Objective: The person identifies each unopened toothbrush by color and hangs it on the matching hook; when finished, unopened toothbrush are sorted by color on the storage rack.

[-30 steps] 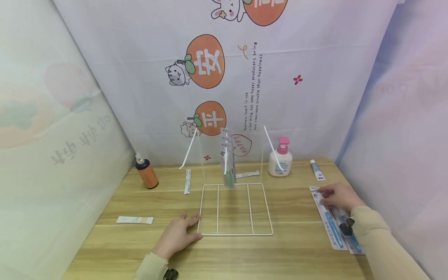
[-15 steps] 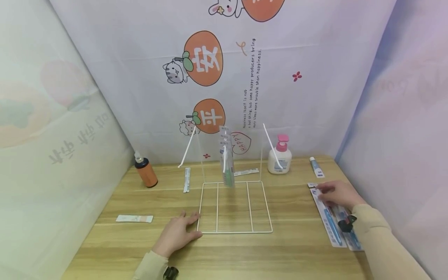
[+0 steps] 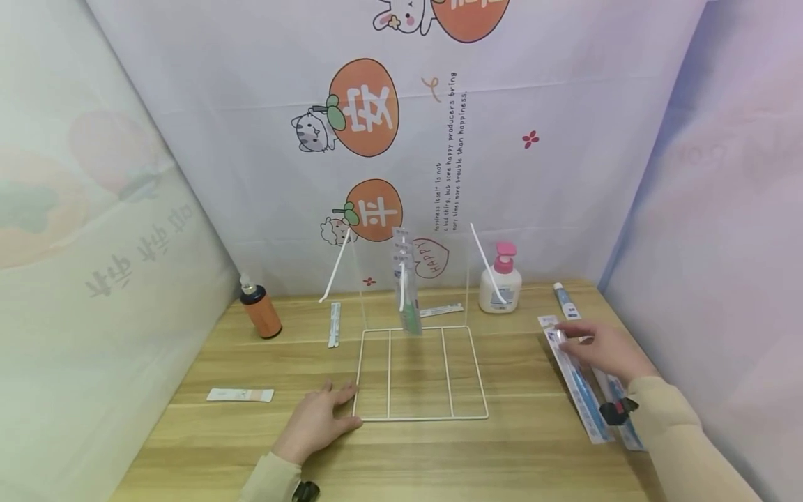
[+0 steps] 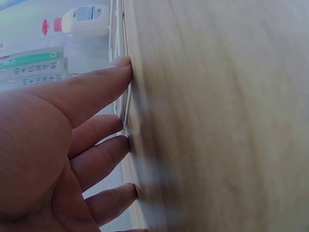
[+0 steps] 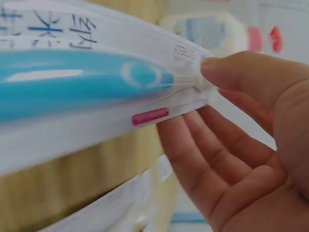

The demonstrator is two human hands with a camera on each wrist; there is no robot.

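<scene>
Toothbrush pack (image 3: 574, 376) pinched at its top end by right hand (image 3: 602, 352), right table edge.
Best lifted level, grip firm; left hand (image 3: 316, 422) flat, fingers spread, steadying wire rack (image 3: 419, 373).

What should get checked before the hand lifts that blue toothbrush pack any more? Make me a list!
1. Right hand grips the toothbrush pack: ok, thumb and fingers pinch its top end in the right wrist view.
2. Pack free of the second pack beneath: cannot tell, they overlap.
3. Left hand steadies the wire rack: ok, fingers press flat at its front left corner.
4. Hook on the rack has room: cannot tell, packs already hang there.
5. Way to the rack is open: ok, only bare table lies between.
6. Pump bottle and tube are out of the way: ok, both sit farther back.
</scene>
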